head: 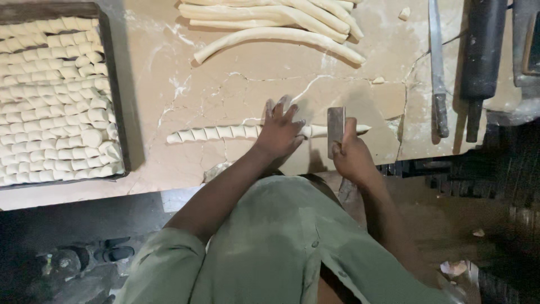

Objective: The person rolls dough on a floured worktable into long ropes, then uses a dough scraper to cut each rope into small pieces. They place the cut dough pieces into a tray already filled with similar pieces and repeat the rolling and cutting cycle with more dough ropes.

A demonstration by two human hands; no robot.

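Note:
A long rope of pale dough (216, 133) lies across the marble counter (225, 84), its left part cut into several short pieces. My left hand (279, 131) rests flat on the middle of the rope, fingers spread. My right hand (351, 155) grips a flat metal scraper blade (336, 128), held upright over the uncut right end of the rope (360, 129).
A dark tray (115, 95) packed with several rows of cut dough pieces sits at the left. Several uncut dough ropes (275, 22) lie at the back. A long knife (437, 67) and a dark rolling pin (481, 56) lie at the right. The counter edge runs just below my hands.

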